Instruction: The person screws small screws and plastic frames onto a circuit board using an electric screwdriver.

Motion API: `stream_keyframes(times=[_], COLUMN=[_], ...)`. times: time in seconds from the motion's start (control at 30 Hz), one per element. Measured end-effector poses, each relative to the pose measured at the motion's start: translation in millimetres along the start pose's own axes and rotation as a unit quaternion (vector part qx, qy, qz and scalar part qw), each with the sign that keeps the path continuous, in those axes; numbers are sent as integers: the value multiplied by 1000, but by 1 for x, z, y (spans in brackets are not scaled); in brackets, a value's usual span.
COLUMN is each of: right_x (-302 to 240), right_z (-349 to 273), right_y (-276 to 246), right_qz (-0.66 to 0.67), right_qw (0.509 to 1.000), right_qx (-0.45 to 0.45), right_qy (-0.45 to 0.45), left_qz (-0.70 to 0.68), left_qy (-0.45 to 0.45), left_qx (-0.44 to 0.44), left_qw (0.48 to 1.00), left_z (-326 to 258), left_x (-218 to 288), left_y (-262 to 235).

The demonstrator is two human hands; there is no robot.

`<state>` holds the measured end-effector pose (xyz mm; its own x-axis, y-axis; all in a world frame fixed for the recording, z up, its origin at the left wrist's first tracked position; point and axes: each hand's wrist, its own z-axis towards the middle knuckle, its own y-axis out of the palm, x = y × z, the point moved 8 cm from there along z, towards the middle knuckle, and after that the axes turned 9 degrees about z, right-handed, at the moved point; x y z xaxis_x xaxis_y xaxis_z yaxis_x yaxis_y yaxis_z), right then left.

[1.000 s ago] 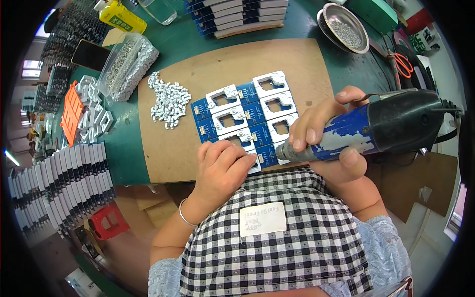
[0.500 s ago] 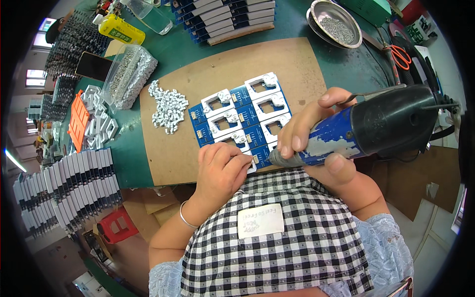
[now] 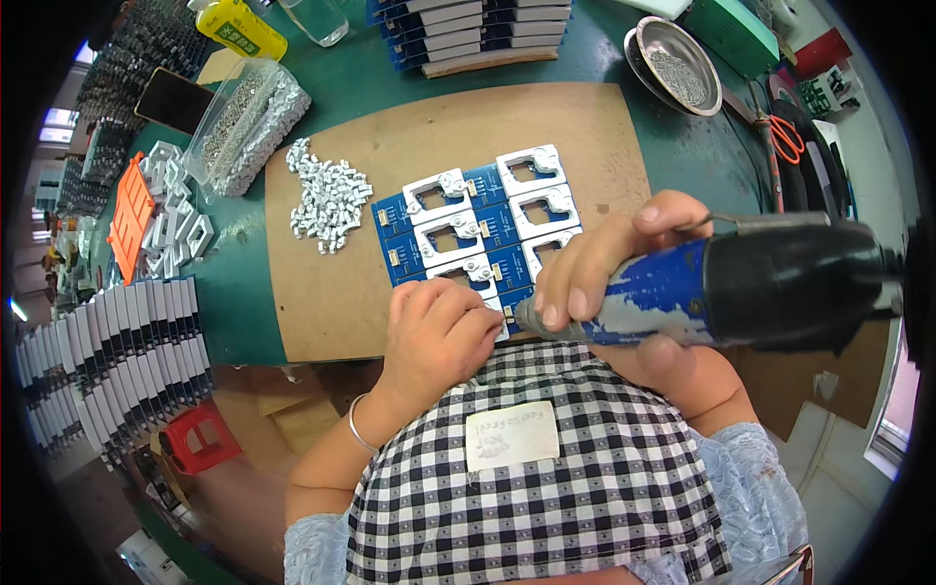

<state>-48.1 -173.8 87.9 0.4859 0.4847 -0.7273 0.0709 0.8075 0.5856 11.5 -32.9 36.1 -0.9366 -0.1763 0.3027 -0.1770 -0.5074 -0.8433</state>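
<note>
My right hand (image 3: 600,258) is wrapped round a blue and black electric screwdriver (image 3: 751,283), held nearly level with its nose pointing left. That nose is close beside the fingertips of my left hand (image 3: 441,327). The left fingers are bent and pressed together over the near edge of a blue circuit board panel (image 3: 499,229), hiding whatever they pinch. White plastic frames (image 3: 447,239) sit in two columns on the panel, the nearest ones partly covered by my hands. The screwdriver's tip is hidden.
The panel lies on a brown board (image 3: 322,292). Small white parts (image 3: 330,195) form a pile to the left, near a clear tub (image 3: 239,127) of hardware. A metal bowl of screws (image 3: 678,73) stands back right. Stacked assemblies (image 3: 473,34) rise at the back; others (image 3: 117,361) are at left.
The screwdriver's nose has shifted slightly left, closer to my left fingertips, and the tool lies more level. My left hand stays at the panel's near edge. The whole view has moved a little.
</note>
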Motion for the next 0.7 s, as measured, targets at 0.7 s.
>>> stream_keyframes(times=[0.7], right_x=[4], right_z=[3], right_y=[20], right_qz=[-71], right_qw=[992], right_qx=[-91], right_qy=[41], left_qz=[-46], left_qy=[1], left_qx=[12], left_qw=[999], left_z=[0], left_x=[-5], left_y=[3])
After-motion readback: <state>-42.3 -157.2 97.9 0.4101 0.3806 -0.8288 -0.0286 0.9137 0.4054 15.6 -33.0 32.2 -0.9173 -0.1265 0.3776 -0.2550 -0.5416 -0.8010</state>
